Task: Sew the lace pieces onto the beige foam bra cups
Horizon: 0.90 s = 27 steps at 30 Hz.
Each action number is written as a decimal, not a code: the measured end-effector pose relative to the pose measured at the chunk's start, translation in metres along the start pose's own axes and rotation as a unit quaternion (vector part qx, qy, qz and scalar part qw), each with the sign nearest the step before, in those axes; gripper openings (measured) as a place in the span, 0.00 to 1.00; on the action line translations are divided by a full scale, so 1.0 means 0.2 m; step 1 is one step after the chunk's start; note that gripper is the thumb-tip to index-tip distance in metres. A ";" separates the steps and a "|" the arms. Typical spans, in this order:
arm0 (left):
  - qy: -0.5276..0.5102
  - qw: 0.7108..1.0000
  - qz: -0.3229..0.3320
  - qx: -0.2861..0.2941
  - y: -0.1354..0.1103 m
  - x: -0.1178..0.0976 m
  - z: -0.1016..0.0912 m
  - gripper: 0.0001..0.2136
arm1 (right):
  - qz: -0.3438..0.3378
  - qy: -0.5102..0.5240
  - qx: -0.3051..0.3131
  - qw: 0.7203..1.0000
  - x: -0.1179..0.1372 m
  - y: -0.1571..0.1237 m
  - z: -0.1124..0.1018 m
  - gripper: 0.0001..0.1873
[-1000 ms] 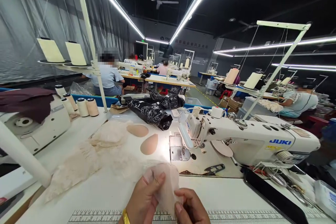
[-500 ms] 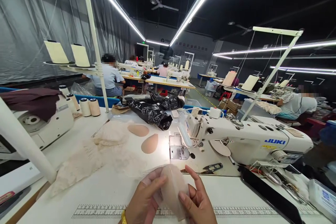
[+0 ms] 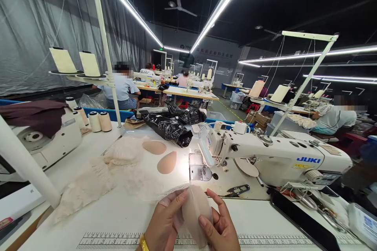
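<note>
Between my hands is a piece of sheer beige fabric [image 3: 196, 213] with a seam or fold running down it, held up over the table's front. My left hand [image 3: 165, 219] pinches its left side between thumb and fingers. On the right side, my right hand [image 3: 219, 221] grips it with the thumb pressed on the front and the index finger raised. Ruffled pale lace fabric [image 3: 91, 186] trails across the table on the left. Two beige teardrop-shaped pads [image 3: 167, 162] lie beyond my hands, left of the sewing machine's needle plate [image 3: 200, 171].
A white sewing machine [image 3: 282, 153] stands at the right, with thread snips [image 3: 238, 190] before it. Black plastic bags [image 3: 171, 125] lie at the back. Thread cones [image 3: 94, 121] stand at left. A black phone-like slab [image 3: 303, 219] and a printed ruler [image 3: 112, 240] are near the front.
Both hands keep their hold on the beige fabric, which has barely shifted. The view has moved slightly. A co-worker in the background has turned a little.
</note>
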<state>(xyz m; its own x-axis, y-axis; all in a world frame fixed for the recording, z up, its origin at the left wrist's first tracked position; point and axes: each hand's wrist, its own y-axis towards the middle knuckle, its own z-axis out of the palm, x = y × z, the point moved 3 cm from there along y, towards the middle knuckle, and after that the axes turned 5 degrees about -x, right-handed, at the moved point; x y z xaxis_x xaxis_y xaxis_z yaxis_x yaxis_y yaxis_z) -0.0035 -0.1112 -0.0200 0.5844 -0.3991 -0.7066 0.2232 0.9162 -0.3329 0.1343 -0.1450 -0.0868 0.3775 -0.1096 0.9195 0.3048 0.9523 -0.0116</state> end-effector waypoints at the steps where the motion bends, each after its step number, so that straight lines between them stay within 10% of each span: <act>1: 0.005 1.000 -0.007 0.006 0.00 0.01 0.01 0.21 | -0.002 -0.008 0.001 1.000 0.00 0.00 0.00 0.44; 8: 0.001 0.995 -0.088 0.053 0.04 -0.01 0.07 0.19 | 0.010 -0.037 0.091 0.995 0.00 0.00 -0.04 0.55; 12: 0.166 0.962 -0.040 0.212 0.04 -0.20 0.14 0.16 | -0.076 -0.172 0.180 0.966 0.14 0.10 -0.11 0.42; 15: 0.470 0.778 0.108 0.402 0.07 -0.30 0.21 0.05 | -0.340 -0.403 0.229 0.818 0.33 0.26 -0.12 0.08; 17: 0.618 0.595 0.247 0.451 0.15 -0.31 0.24 0.07 | -0.474 -0.523 0.251 0.662 0.39 0.39 -0.12 0.13; 19: 0.688 0.460 0.331 0.453 0.26 -0.27 0.25 0.11 | -0.507 -0.570 0.274 0.586 0.39 0.51 -0.11 0.14; 21: 0.719 0.410 0.327 0.456 0.37 -0.20 0.24 0.14 | -0.497 -0.580 0.280 0.581 0.37 0.59 -0.12 0.13; 27: 0.717 0.435 0.298 0.456 0.48 -0.11 0.20 0.13 | -0.441 -0.524 0.301 0.663 0.41 0.56 -0.14 0.20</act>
<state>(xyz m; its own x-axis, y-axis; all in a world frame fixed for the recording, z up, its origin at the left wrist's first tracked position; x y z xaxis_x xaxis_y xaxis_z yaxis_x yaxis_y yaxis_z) 0.0364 -0.0121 -0.0105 -0.1912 0.9053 -0.3792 0.9642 0.2456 0.1002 0.2233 -0.0558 -0.0227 -0.6271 -0.7424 0.2357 -0.5217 0.6250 0.5807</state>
